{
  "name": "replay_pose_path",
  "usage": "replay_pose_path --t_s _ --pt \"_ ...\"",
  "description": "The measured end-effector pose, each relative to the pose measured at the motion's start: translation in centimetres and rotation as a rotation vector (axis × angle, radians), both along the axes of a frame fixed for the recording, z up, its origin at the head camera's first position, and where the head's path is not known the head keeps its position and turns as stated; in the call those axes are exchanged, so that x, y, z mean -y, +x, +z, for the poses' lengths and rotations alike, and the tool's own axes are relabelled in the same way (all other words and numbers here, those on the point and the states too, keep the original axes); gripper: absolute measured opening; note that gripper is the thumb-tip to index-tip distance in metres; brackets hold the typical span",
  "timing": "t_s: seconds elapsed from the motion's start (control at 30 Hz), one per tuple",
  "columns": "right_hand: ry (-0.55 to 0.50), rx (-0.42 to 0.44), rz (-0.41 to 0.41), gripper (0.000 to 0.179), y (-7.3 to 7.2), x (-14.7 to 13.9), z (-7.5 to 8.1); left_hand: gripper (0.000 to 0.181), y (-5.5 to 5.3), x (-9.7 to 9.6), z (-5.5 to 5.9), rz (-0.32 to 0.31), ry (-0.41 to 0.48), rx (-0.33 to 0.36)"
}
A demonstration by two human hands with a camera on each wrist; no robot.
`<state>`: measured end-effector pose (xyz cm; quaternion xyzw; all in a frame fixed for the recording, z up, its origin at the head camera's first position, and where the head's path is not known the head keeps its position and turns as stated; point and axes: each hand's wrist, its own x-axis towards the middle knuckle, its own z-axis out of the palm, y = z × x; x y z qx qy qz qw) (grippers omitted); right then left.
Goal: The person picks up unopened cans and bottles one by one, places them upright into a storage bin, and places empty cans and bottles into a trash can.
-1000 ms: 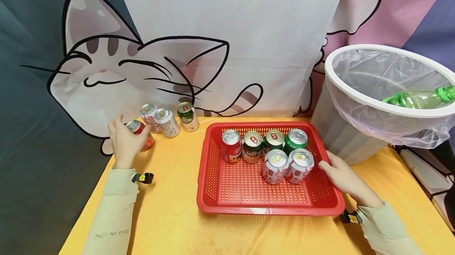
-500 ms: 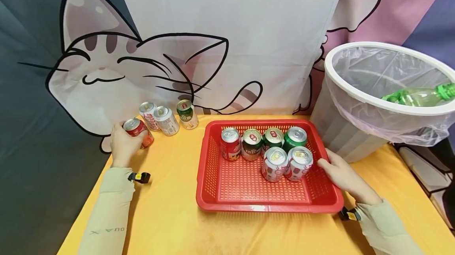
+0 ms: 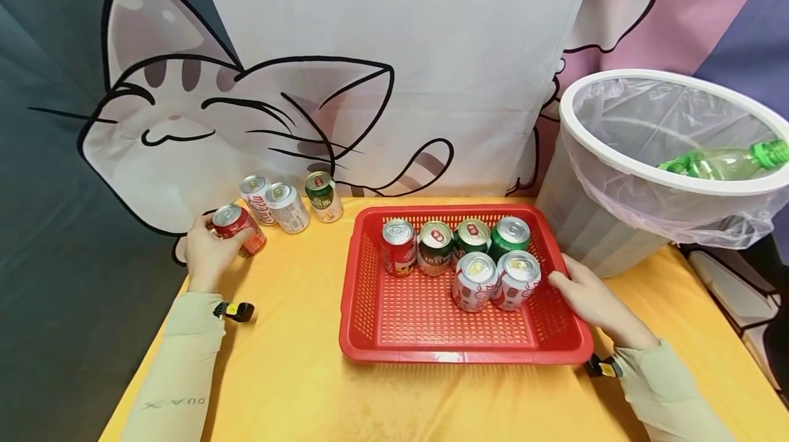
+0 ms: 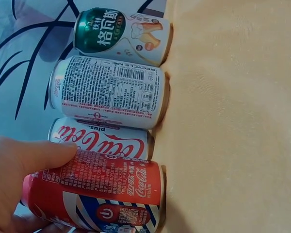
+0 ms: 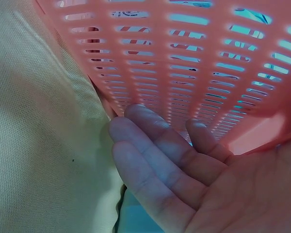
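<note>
My left hand point(image 3: 209, 253) grips a red Coca-Cola can point(image 3: 251, 240) standing at the left of the table. In the left wrist view the thumb point(image 4: 53, 154) lies along the can's side, with fingers curled round its far side, partly hidden. Close beside it stand two white Coca-Cola cans, one with its barcode point(image 4: 111, 92) showing, and a green-and-cream can point(image 3: 323, 199). My right hand point(image 3: 594, 301) holds the right rim of a red plastic basket point(image 3: 407, 357), thumb over the rim and fingers point(image 5: 150, 170) against the slotted outer wall.
Several upright cans stand in the basket, including a red can point(image 3: 398, 250), a green can point(image 3: 510, 236) and a white can point(image 3: 474, 284). Behind it at the right is a lined bin point(image 3: 573, 202) with a green-capped plastic bottle point(image 3: 727, 162) inside. A cat-printed cloth hangs behind the table.
My left hand has settled lower round the red can, its fingers closing about it. The right hand stays on the basket rim; the whole view has shifted slightly.
</note>
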<state>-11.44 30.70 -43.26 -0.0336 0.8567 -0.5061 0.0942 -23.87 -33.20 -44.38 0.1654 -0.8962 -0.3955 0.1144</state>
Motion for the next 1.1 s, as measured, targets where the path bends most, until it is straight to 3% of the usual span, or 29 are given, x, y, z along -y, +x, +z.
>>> replay_pose_path --t_s 0.3,0.5,0.67,0.87,1.1 --pt "0.003 -0.007 0.002 0.040 0.0 -0.1 0.2 0.087 1.0 -0.3 -0.1 -0.003 -0.031 -0.051" --pt "0.015 0.001 -0.003 0.041 0.0 0.0 0.4 0.084 2.4 -1.1 0.3 -0.023 -0.058 -0.073" --pt "0.021 -0.002 0.001 0.041 -0.1 0.1 0.3 0.079 3.9 -2.5 1.7 -0.059 -0.076 -0.110" --pt "0.021 0.003 -0.003 0.042 -0.1 0.0 0.1 0.073 5.9 -4.6 3.7 -0.118 -0.009 -0.162" --pt "0.013 -0.004 0.003 0.042 0.0 0.1 0.0 0.073 8.1 -7.2 5.9 -0.264 0.050 -0.317"
